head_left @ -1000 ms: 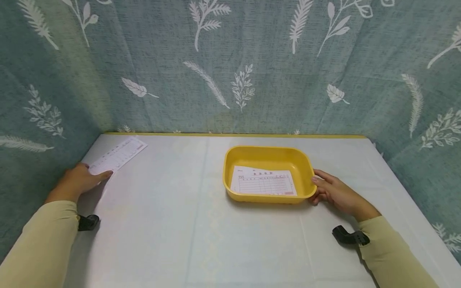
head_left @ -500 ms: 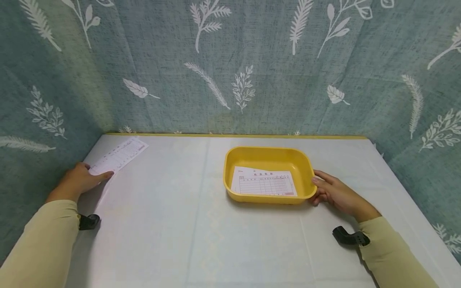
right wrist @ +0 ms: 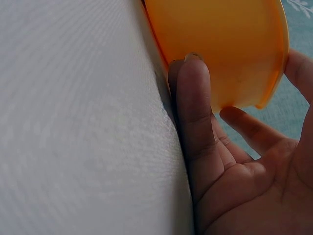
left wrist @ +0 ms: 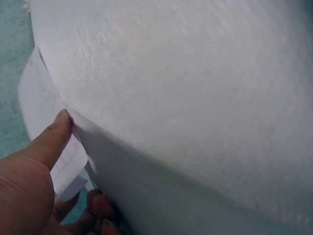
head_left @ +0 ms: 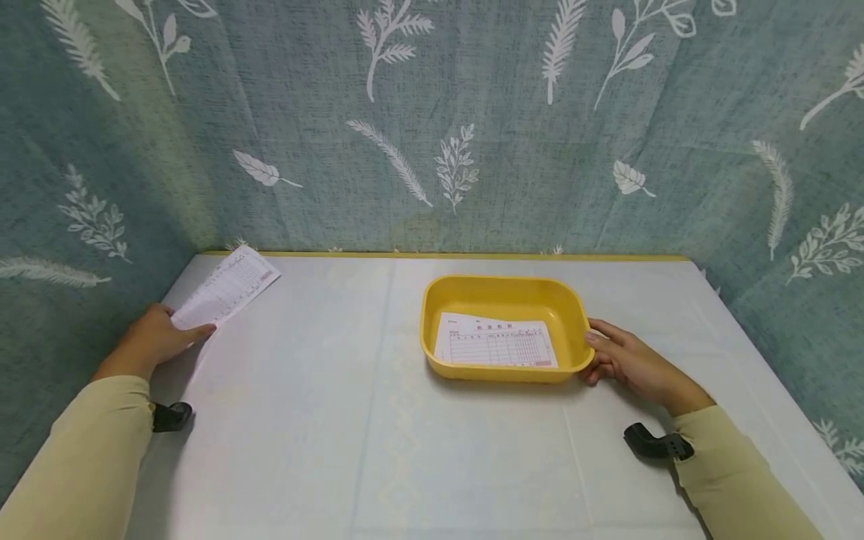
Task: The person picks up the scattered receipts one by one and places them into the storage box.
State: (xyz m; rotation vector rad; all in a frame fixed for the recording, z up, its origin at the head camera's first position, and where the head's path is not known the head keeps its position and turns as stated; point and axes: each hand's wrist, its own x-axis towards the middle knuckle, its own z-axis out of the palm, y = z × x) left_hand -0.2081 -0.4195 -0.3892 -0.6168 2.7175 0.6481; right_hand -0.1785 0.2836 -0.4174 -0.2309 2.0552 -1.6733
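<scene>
At the table's far left, my left hand holds a white printed form by its near end, thumb on one side and fingers on the other. The form's far end is raised off the table; in the left wrist view the paper bends behind the thumb. My right hand holds the right end of a yellow plastic basin. In the right wrist view some fingers lie along the basin's outer wall, and one digit touches its rim. Another printed form lies flat inside the basin, with paper showing beneath it.
A white cloth covers the table, with a yellow strip along its back edge. Green leaf-patterned fabric closes off the back and both sides. Each wrist wears a black camera mount, such as the right one.
The form's far end has risen from the table in my left hand, tipping toward the back fabric. My right hand and the basin have kept their places.
</scene>
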